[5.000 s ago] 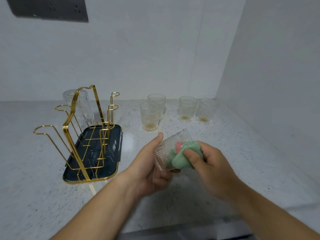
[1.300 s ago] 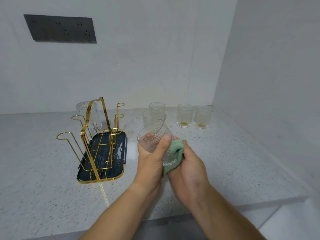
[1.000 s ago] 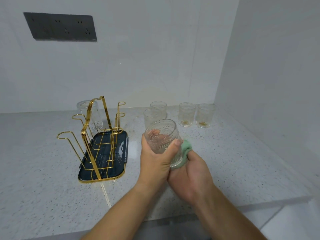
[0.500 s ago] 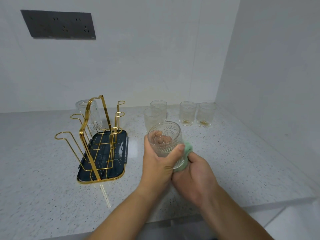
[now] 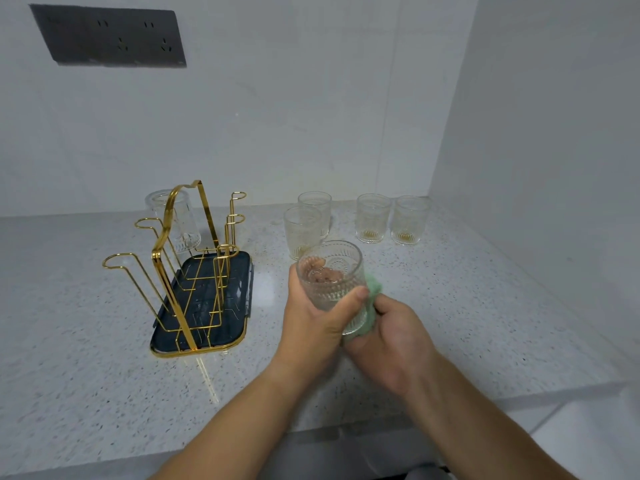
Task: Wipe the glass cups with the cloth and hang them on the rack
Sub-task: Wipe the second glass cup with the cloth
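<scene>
My left hand (image 5: 313, 323) grips a ribbed glass cup (image 5: 333, 275) above the counter, its mouth turned up and towards me. My right hand (image 5: 393, 344) holds a green cloth (image 5: 370, 306) against the cup's right side and base. A gold wire rack (image 5: 180, 265) on a dark tray (image 5: 239, 292) stands to the left. One cup (image 5: 175, 221) hangs upside down on its far side. Several more cups (image 5: 372, 218) stand upright at the back of the counter.
The speckled counter (image 5: 86, 358) ends at a front edge below my forearms. A white wall closes the right side and another the back, with a dark socket panel (image 5: 110, 36) high on the left.
The cup turned in my left hand from lying on its side to mouth-up. The cloth went from inside the cup to its outer side and base.
</scene>
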Action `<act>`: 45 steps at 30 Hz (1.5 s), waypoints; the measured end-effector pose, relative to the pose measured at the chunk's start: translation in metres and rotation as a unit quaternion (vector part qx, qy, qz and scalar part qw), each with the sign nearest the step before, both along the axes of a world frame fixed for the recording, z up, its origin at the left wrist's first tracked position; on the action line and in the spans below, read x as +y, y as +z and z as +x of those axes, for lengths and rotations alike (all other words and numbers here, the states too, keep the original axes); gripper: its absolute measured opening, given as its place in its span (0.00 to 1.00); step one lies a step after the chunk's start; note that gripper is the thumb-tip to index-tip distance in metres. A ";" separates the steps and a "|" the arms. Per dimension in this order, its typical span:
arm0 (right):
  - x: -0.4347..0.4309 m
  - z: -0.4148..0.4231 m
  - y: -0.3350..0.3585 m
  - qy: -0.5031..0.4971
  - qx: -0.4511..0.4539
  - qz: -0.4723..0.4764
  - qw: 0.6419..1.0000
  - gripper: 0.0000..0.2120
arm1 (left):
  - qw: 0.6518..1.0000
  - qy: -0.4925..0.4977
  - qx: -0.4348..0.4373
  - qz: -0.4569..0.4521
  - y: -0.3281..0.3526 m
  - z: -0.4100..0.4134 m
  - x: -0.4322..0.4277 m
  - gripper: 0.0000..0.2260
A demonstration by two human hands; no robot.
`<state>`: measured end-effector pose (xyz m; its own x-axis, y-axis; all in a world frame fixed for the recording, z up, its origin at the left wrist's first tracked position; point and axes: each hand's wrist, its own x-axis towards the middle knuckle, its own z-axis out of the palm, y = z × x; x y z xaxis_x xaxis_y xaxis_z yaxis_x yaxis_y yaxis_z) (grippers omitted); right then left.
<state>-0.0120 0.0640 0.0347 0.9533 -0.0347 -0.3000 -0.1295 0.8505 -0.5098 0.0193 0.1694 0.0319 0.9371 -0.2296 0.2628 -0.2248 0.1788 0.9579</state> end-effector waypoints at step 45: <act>0.023 -0.011 0.026 0.104 -0.096 -0.095 0.985 0.23 | 0.993 -0.074 0.070 -0.058 0.042 0.017 0.045 0.25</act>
